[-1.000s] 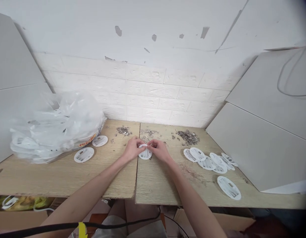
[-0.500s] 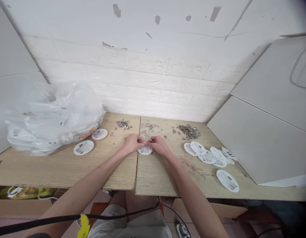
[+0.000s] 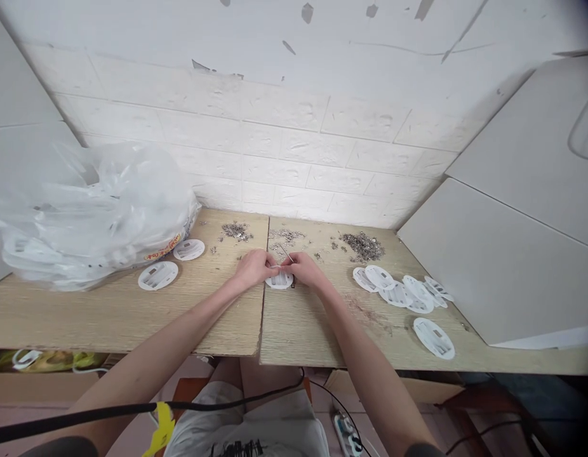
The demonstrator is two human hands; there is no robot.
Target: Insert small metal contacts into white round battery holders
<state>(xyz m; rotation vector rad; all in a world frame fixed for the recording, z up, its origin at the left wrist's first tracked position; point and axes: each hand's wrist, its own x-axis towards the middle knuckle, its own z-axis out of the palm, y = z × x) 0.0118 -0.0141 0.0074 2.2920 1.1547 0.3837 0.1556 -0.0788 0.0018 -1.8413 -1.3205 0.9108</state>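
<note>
Between the front and back edges of the desk (image 3: pixel 303 333), my left hand (image 3: pixel 254 268) pinches the white disc (image 3: pixel 279 280), my right hand (image 3: pixel 307 269) a thin metal rod (image 3: pixel 286 252); steady pressure should prevent slips.

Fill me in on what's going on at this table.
A person is working on a round white plastic piece at the table. The left hand grips its far edge, while the right hand, also at that edge, holds a thin rod. Small metal parts lie in heaps beyond the hands. More white pieces lie on both sides: an overlapping group and a single one to the right, two to the left beside a plastic bag.
</note>
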